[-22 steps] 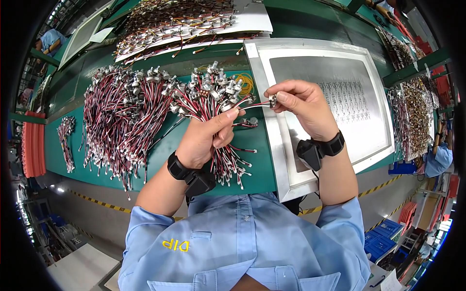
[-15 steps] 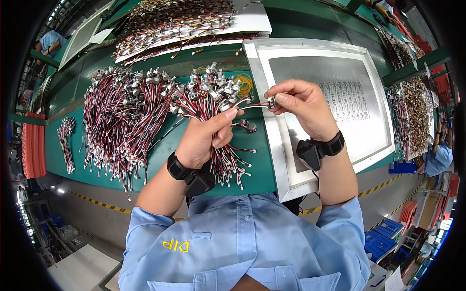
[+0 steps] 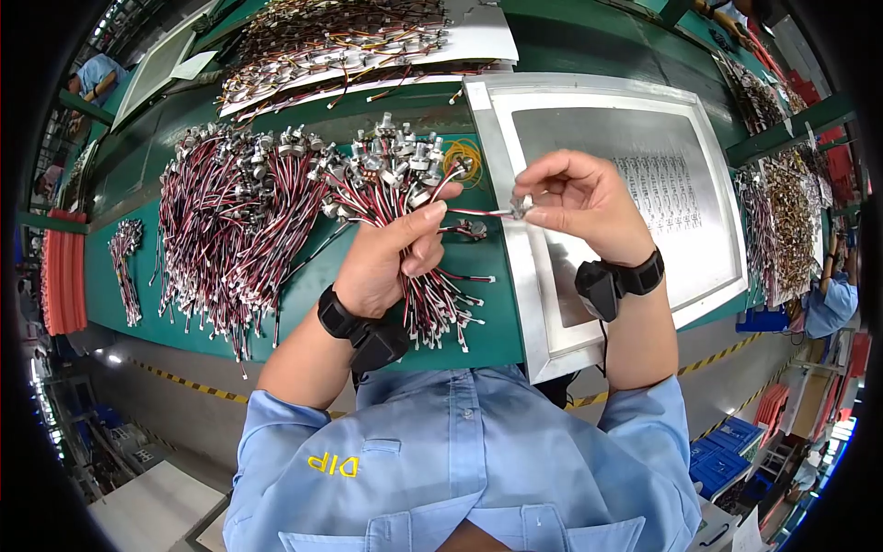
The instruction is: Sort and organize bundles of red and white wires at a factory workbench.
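Observation:
My left hand [image 3: 391, 256] is closed around a bunch of wired potentiometers [image 3: 397, 158]. Their metal shafts and round bodies fan out above the fist, while red, black and white wires with small white connectors hang below it. Between the thumb and fingers of my right hand [image 3: 589, 210] is a single potentiometer [image 3: 521, 206], pinched over the edge of the metal frame. Its wires stretch leftward to my left hand's thumb, where they run under the fingers. Just right of the bunch, another potentiometer [image 3: 474, 229] sticks out low on its wires.
A large heap of wired potentiometers [image 3: 244, 212] lies left of my hands, with a smaller bundle [image 3: 125, 267] beyond it. To the right rests a metal-framed screen [image 3: 727, 248]. More wired parts [image 3: 340, 55] lie on white sheets behind. A yellow wire coil [image 3: 467, 158] sits behind the bunch.
My right hand has shifted slightly right and its fingers have spread a little around the potentiometer. Another potentiometer beside my left thumb now points upward. The left hand has hardly moved.

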Tool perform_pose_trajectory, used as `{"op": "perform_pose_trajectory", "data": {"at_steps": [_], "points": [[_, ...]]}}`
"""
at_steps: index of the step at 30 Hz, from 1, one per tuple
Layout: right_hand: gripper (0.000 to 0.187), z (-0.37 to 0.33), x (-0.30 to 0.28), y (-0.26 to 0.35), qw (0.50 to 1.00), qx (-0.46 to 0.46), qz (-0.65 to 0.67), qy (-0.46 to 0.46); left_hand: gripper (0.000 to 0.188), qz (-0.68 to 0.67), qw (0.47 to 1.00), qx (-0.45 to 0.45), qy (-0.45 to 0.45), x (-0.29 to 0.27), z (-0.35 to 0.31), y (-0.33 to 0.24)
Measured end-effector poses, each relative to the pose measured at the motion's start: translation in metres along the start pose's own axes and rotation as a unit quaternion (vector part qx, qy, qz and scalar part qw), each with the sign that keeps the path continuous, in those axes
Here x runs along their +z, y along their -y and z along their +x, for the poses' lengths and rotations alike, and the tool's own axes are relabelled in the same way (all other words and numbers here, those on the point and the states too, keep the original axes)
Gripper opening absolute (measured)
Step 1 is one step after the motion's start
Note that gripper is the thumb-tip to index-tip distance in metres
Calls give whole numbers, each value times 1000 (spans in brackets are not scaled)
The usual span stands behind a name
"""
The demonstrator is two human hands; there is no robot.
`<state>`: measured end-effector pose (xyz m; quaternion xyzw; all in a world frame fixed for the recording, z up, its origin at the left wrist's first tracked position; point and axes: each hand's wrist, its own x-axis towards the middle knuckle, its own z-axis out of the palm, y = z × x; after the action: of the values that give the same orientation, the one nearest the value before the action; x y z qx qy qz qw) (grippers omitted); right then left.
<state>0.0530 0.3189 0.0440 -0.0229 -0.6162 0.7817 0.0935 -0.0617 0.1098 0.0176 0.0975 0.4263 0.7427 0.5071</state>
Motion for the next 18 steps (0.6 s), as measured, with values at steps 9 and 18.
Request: {"op": "perform_pose_trajectory", "data": {"at_steps": [9, 18], "points": [[29, 2, 7, 6, 979, 170, -97, 61, 24, 4, 995, -25, 100, -5, -2, 3], [27, 2, 15, -20, 998, 64, 27, 3, 25, 68, 996, -19, 53, 1, -2, 1]]}}
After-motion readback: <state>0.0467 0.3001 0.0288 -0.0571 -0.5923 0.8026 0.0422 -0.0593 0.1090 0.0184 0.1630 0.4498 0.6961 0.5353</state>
